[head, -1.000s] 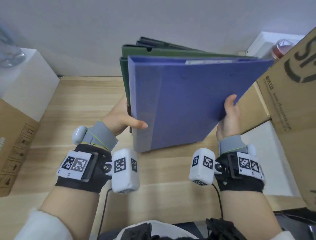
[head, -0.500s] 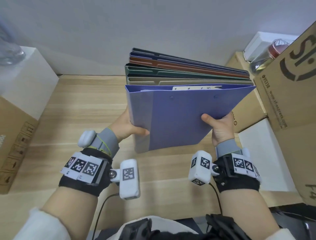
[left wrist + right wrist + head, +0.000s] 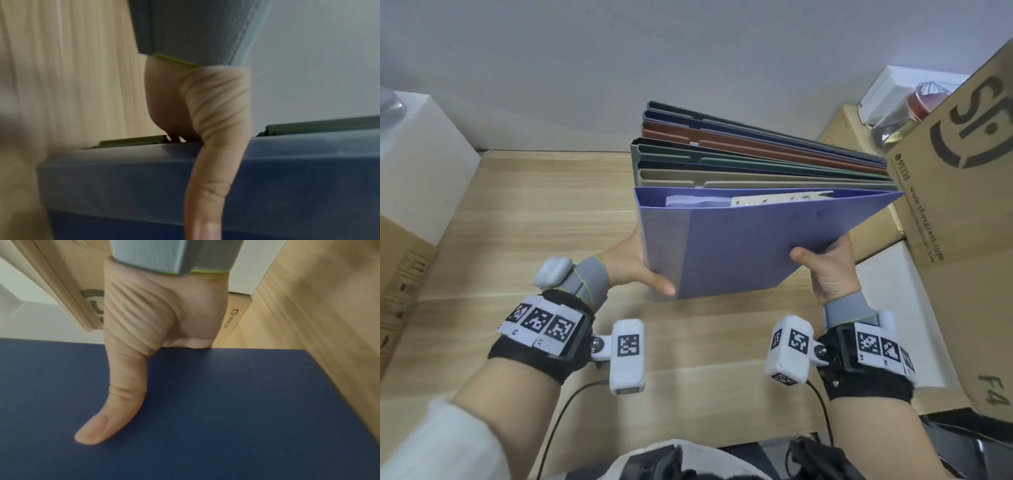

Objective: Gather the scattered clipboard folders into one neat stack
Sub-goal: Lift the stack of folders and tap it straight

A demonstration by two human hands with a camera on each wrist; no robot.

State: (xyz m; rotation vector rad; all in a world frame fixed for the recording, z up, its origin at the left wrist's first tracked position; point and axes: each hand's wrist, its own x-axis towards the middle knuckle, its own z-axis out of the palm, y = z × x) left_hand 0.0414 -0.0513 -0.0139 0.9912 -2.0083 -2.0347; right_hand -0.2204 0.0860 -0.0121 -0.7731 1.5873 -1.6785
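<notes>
I hold a bundle of clipboard folders (image 3: 756, 161) on edge above the wooden table (image 3: 534, 212). The nearest one is a blue folder (image 3: 750, 246) with a metal clip showing inside its top. Behind it fan out tan, green, brown and dark folders. My left hand (image 3: 640, 270) grips the bundle's left lower corner, thumb across the blue cover (image 3: 287, 170). My right hand (image 3: 825, 267) grips the right lower edge, thumb lying flat on the blue cover (image 3: 205, 402). The fingers of both hands are hidden behind the folders.
A large cardboard box (image 3: 962, 205) stands at the right, with a smaller brown box (image 3: 849, 130) and a white box (image 3: 887, 89) behind it. A white box (image 3: 417, 164) and a cardboard box (image 3: 400, 267) stand at the left. A white slab (image 3: 893, 308) lies by my right wrist.
The bundle has tipped its top towards me, so the folders' upper edges now fan into view. Both hands have shifted slightly nearer with it; my right thumb moved from the edge onto the blue cover.
</notes>
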